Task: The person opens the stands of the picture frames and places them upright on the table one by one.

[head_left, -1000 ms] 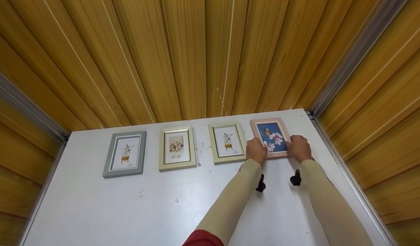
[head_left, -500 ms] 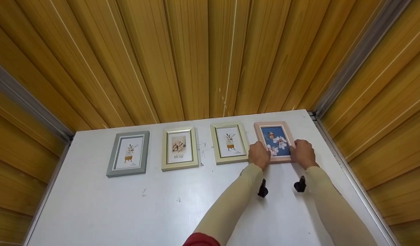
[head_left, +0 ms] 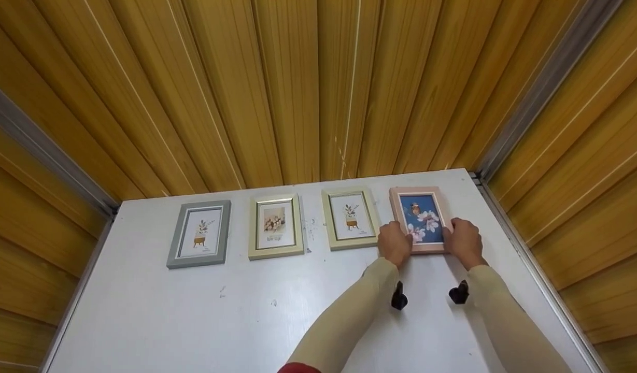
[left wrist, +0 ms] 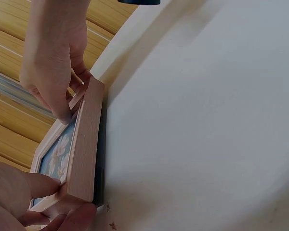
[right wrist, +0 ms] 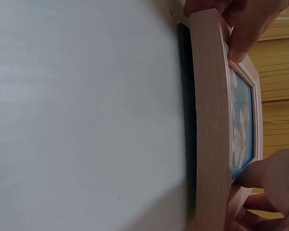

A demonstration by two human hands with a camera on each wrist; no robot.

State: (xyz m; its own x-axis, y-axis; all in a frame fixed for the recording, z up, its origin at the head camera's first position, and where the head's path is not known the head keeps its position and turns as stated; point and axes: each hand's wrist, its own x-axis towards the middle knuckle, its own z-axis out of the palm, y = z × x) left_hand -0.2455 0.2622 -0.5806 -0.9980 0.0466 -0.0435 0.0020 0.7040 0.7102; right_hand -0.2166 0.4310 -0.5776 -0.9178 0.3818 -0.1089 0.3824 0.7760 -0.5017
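Note:
A pink picture frame point(head_left: 427, 248) with blossoms and a bird on blue stands against the white board point(head_left: 308, 311) at the right. My left hand point(head_left: 395, 243) grips its lower left side, thumb on the front. The lower right side is pinched by my right hand point(head_left: 464, 242) in the same way. Both wrist views show the frame's edge point(left wrist: 84, 139) from below, with a dark strip point(right wrist: 188, 115) between it and the board. Whether the frame hangs on anything is hidden behind it.
Two cream picture frames point(head_left: 275, 254) point(head_left: 353, 243) and a grey one point(head_left: 174, 259) hang left of the pink frame. Small black pieces point(head_left: 399, 298) point(head_left: 459, 293) sit beside the wrists. Wood-patterned panels point(head_left: 292, 93) rise above the board.
Both hands have moved the pink frame down and slightly right along the board, keeping their grip. The other frames hold their places on the board while the view shifts a little.

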